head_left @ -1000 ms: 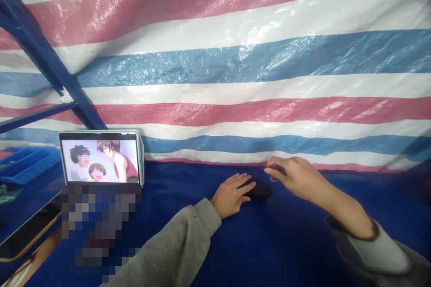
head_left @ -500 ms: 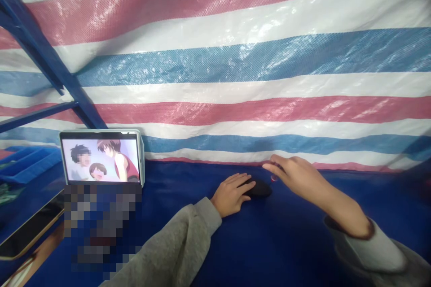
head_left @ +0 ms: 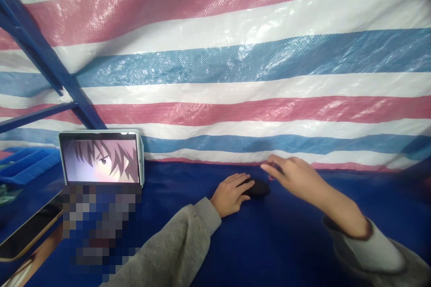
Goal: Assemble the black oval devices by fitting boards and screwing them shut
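Observation:
A small dark oval object (head_left: 258, 187) lies on the blue table cover (head_left: 276, 242), near the striped tarpaulin. My left hand (head_left: 230, 195) rests flat on the cover, fingers stretched out, their tips on the object's left end. My right hand (head_left: 292, 174) hovers just right of and above the object, its fingers pinched on something small with a reddish tip that I cannot make out. Both arms wear grey sleeves.
A red, white and blue striped tarpaulin (head_left: 235, 76) hangs right behind the table. A tablet (head_left: 101, 158) playing a cartoon stands at the left. Blue metal bars (head_left: 47, 63) run diagonally at the upper left. A blue tray (head_left: 23, 163) and a dark flat board (head_left: 27, 231) lie far left.
The picture on the tablet has switched from three figures to a close-up. My right hand has shifted slightly left, toward the dark object. My left hand has stayed put.

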Motion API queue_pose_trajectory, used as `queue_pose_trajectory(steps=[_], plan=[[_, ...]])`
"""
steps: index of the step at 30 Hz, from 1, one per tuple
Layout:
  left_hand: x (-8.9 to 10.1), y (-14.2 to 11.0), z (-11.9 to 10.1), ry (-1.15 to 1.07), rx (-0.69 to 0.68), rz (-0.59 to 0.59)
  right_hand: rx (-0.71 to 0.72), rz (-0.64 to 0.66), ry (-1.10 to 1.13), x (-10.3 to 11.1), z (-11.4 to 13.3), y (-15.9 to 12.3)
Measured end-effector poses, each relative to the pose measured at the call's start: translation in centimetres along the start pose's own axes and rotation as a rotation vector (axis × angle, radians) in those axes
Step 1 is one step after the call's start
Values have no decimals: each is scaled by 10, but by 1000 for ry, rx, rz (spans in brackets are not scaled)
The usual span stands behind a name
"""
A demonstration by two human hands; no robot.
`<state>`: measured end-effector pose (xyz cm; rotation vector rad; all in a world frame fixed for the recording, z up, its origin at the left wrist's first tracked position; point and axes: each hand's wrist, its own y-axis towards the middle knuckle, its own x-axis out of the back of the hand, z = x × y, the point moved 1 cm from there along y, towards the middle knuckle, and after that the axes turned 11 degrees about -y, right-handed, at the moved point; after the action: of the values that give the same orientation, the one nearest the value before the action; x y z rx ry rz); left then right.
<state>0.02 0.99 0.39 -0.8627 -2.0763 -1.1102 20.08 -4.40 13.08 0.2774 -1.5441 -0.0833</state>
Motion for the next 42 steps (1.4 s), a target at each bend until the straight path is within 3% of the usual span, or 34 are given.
queue_pose_trajectory(steps=[6,13,19,24,29,34,39,42], plan=[[1,0,-1,-4,4,5,69,-19,11,-1,-2,2],[2,0,-2,-12,2,0,-9,33,-20,-1,-1,1],[1,0,-1,-8,1,5,69,6,35,3,1,-1],[1,0,-1,-6,-4,2,-32,54,-40,1,0,1],[1,0,-1,0,9,10,48,36,18,2,0,0],[2,0,-2,3,4,15,-23,43,-60,-3,-1,2],[3,1,-2,0,-3,1,34,7,-19,-2,-1,2],[2,0,-2,0,-3,2,-6,31,-35,-1,0,2]])
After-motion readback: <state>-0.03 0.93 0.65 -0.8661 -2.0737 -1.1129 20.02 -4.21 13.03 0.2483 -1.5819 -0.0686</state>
